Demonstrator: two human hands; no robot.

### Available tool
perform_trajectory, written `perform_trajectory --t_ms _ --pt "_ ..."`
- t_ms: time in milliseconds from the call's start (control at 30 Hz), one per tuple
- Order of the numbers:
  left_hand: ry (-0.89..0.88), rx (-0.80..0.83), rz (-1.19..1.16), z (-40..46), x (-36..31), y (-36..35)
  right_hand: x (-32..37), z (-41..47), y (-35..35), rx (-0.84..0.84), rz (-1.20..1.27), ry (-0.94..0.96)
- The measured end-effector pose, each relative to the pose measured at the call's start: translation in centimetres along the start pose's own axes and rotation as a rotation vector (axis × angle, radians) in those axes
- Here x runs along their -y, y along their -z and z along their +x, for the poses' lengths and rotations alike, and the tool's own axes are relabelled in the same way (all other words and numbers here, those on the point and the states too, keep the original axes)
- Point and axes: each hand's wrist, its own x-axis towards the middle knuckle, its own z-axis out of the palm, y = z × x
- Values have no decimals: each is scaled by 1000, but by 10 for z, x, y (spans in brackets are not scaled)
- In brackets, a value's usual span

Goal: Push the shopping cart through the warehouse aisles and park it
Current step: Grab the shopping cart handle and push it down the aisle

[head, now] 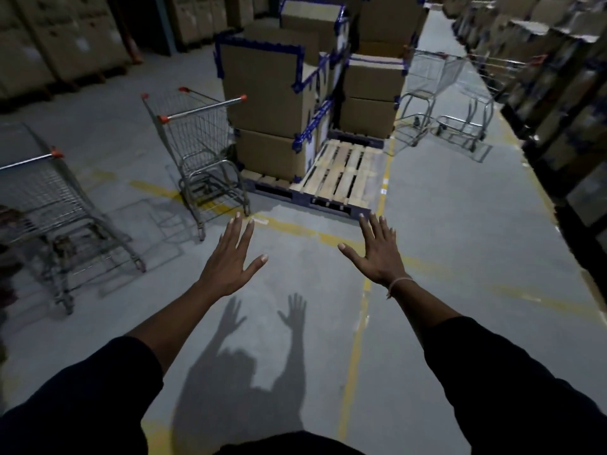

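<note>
Warehouse floor (427, 224): pallet (338, 178) w/ boxes (262, 90) ahead, carts (200, 139) beside.

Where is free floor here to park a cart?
Bare floor lies right of the pallet, up to the two far carts, and between both open hands. Crowded: the near carts left of the stacked boxes.

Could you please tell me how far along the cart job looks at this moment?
Done, or not yet begun: I cannot tell which. Neither hand holds a cart: the left hand and right hand are spread open over bare floor. The nearest cart stands untouched beside the stacked boxes on the pallet; another cart stands left. In hand: nothing.
</note>
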Motion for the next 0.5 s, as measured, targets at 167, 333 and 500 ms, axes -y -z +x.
perform_trajectory --t_ms 167,333,500 --pt "51 -10 14 36 33 -7 4 71 -22 22 -3 70" --pt "115 -24 5 84 87 -13 20 152 -57 48 4 119" --pt "152 -17 7 152 167 -12 50 245 -101 73 1 137"
